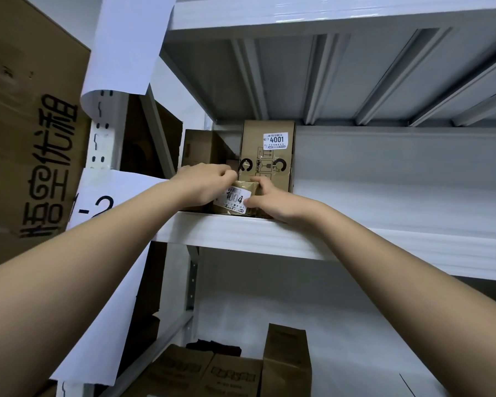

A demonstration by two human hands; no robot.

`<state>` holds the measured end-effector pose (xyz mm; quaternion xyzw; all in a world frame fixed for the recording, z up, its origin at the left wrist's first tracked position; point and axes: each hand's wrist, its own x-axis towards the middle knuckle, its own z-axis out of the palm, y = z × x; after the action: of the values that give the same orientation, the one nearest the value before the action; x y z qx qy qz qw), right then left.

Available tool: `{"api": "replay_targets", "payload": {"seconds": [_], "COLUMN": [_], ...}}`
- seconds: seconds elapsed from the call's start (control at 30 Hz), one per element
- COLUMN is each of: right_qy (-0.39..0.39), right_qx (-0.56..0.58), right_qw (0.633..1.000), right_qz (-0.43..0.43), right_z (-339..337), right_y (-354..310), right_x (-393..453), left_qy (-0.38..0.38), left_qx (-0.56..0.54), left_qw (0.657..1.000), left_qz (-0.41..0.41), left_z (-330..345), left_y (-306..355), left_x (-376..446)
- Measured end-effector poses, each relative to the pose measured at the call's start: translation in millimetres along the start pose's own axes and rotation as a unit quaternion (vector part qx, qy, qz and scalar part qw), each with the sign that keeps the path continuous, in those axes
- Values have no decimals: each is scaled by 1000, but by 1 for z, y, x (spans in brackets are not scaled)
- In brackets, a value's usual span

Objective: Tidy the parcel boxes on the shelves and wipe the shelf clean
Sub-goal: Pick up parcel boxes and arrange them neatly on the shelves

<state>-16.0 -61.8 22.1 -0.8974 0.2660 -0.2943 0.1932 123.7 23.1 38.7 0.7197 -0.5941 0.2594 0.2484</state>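
My left hand (204, 183) has its fingers curled over the top left side of a small parcel box (236, 199), and my right hand (269, 200) pinches the same box from the right, thumb on its front and fingers on its top. So both hands are clamped on this one box. It sits at the front edge of the white metal shelf (355, 245), and it is wrapped in glossy brown tape, with a white paper label on its front that shows big black digits.

Directly behind the small box stands a taller box (267, 156) of plain matt cardboard, upright, with a white label that reads 4001 and black printed symbols lower down. To the left of the small box, a darker open carton (204, 150) is partly hidden by my left hand.

The shelf board is smooth and painted light grey-white. Above the small box I see the underside of the next shelf (370, 78), with long folded ribs. Far left of the small box, a large cardboard sheet (26, 138) carries big black characters. Below the small box, on a lower level, more brown cartons (232, 376) lie flat and one stands upright.
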Motion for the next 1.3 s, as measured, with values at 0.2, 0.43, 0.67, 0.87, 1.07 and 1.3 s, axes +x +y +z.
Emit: {"api": "replay_targets", "payload": {"seconds": [0.2, 0.43, 0.67, 0.87, 1.07, 1.3], "right_qy": [56, 63, 98, 269, 286, 277], "right_qx": [-74, -120, -95, -58, -60, -143], "right_qw": [996, 991, 991, 961, 956, 950], "right_qz": [-13, -15, 11, -11, 6, 33], "right_z": [6, 9, 5, -1, -23, -79], "right_y": [2, 3, -3, 0, 21, 68], "right_x": [-3, -2, -14, -28, -58, -136], "left_qy": [36, 109, 191, 281, 246, 193], "left_qx": [9, 76, 38, -67, -30, -6], "left_qw": [999, 991, 981, 956, 964, 976], "left_qz": [1, 25, 16, 56, 95, 102], "left_z": [17, 31, 28, 22, 23, 43], "left_y": [-6, -6, -2, 19, 70, 162], "left_x": [2, -6, -9, -19, -26, -42]}}
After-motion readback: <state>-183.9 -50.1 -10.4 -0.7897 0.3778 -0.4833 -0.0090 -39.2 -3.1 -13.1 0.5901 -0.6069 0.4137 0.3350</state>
